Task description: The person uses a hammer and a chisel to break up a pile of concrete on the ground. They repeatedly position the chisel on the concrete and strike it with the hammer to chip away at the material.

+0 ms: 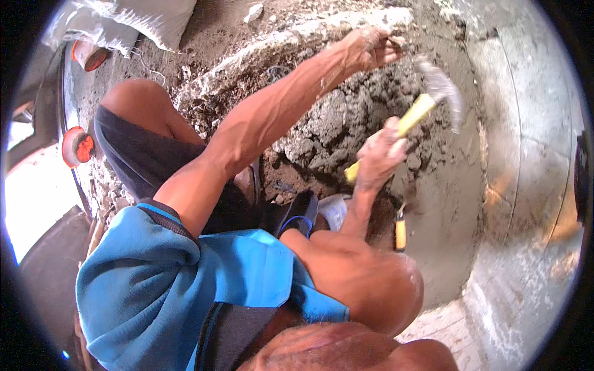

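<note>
My right hand point(380, 151) is closed around the yellow handle of a claw hammer point(418, 115). The hammer's metal head is tilted up to the right and smeared by motion. Stretched far forward, my left hand point(373, 48) has its fingers pinched together at the far edge of the rubble, just left of the hammer head; whatever they hold is too small to make out. Lumpy grey mortar point(315, 127) lies below my left forearm. A trowel point(400, 230) with a yellow-orange handle rests on the wet mortar nearer to me, its blade partly covered.
Smoothed grey mortar point(448, 229) runs along the wall point(526, 117) on the right. A pale, rough ridge point(266, 49) curves behind the rubble. White sacks point(151, 21) and two orange containers point(77, 147) point(90, 55) are at the left. My bent knees flank the work area.
</note>
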A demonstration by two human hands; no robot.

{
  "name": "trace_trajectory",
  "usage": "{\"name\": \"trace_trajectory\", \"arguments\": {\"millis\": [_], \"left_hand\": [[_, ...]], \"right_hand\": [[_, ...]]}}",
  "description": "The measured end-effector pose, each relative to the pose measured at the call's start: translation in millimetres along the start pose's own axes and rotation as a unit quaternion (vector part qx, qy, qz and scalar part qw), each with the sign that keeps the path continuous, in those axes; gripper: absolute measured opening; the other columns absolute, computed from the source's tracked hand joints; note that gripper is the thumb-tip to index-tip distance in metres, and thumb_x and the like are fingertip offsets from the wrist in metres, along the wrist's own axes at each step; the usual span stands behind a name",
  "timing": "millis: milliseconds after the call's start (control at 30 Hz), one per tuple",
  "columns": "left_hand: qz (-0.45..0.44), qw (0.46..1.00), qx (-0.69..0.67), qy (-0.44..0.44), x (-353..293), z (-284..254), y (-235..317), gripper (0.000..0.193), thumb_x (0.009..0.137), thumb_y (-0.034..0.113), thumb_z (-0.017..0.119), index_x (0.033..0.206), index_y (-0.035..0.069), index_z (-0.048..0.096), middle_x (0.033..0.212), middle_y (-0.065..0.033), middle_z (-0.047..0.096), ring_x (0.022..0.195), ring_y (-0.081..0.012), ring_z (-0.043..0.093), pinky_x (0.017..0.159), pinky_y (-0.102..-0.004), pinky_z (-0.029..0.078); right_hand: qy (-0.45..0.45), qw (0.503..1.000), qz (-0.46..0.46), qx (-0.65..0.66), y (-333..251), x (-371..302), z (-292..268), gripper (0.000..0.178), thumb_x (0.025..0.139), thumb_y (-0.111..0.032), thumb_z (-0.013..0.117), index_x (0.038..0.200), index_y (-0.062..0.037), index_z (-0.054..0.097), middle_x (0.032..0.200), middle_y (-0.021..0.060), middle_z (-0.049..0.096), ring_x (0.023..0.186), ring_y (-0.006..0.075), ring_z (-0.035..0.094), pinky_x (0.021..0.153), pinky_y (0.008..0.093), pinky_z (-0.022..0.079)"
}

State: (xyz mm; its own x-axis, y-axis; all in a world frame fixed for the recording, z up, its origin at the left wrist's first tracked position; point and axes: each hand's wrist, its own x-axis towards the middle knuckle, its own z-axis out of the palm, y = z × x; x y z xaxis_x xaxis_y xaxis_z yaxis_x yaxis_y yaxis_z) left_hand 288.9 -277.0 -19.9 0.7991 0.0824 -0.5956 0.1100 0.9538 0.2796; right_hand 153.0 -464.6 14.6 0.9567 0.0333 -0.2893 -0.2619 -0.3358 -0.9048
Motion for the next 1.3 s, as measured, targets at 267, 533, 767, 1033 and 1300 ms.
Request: {"name": "trace_trajectory", "arguments": {"millis": [267, 533, 767, 1033, 1300], "left_hand": [[0.023, 0.997, 0.079, 0.004, -10.8, -21.3, -2.2, 0.023, 0.101, 0.015, 0.047, 0.091, -0.004, 0.055, 0.085, -0.0152, 0.065, 0.093, -0.0287, 0.068, 0.083, -0.0352, 0.062], [0.049, 0.995, 0.082, -0.038, -18.6, -57.1, 30.1, 0.024, 0.099, 0.014, 0.05, 0.082, -0.001, 0.058, 0.082, -0.0168, 0.068, 0.07, -0.0228, 0.067, 0.06, -0.0263, 0.06], [0.049, 0.973, 0.227, -0.013, -43.9, -31.8, -11.5, 0.027, 0.101, 0.024, 0.051, 0.11, 0.0, 0.057, 0.094, -0.0083, 0.069, 0.076, -0.0133, 0.066, 0.07, -0.0248, 0.057], [0.024, 0.98, 0.197, -0.003, -35.6, -37.6, -23.9, 0.029, 0.101, 0.029, 0.05, 0.111, 0.002, 0.055, 0.105, -0.0118, 0.07, 0.088, -0.0177, 0.068, 0.076, -0.0279, 0.058], [0.08, 0.984, 0.153, 0.05, -49.4, -1.3, 18.0, 0.021, 0.102, 0.014, 0.042, 0.114, -0.003, 0.044, 0.096, -0.0142, 0.061, 0.075, -0.0186, 0.06, 0.068, -0.0301, 0.059]], "right_hand": [[0.236, 0.836, -0.327, 0.372, -91.5, 3.4, -70.8, 0.05, 0.1, -0.055, 0.036, 0.068, -0.0166, 0.034, 0.055, -0.0043, 0.035, 0.041, 0.0057, 0.032, 0.035, 0.0227, 0.03], [0.05, 0.992, 0.019, 0.116, 81.0, -31.7, 24.8, 0.038, 0.101, -0.043, 0.045, 0.085, -0.0093, 0.047, 0.061, -0.0029, 0.041, 0.043, 0.0051, 0.036, 0.034, 0.0218, 0.03], [0.117, 0.959, 0.036, 0.255, -23.5, -10.8, -36.0, 0.045, 0.099, -0.05, 0.045, 0.079, -0.0111, 0.037, 0.056, -0.0013, 0.031, 0.038, 0.0088, 0.03, 0.031, 0.0239, 0.024], [0.069, 0.972, 0.101, 0.2, -11.7, -15.5, -46.2, 0.033, 0.1, -0.039, 0.048, 0.085, -0.01, 0.042, 0.061, -0.0027, 0.036, 0.038, 0.0062, 0.032, 0.031, 0.0226, 0.026], [0.069, 0.968, -0.178, 0.165, -85.9, 33.6, -77.6, 0.036, 0.103, -0.036, 0.04, 0.1, -0.0016, 0.051, 0.059, -0.002, 0.04, 0.038, 0.0055, 0.034, 0.033, 0.02, 0.029]]}}
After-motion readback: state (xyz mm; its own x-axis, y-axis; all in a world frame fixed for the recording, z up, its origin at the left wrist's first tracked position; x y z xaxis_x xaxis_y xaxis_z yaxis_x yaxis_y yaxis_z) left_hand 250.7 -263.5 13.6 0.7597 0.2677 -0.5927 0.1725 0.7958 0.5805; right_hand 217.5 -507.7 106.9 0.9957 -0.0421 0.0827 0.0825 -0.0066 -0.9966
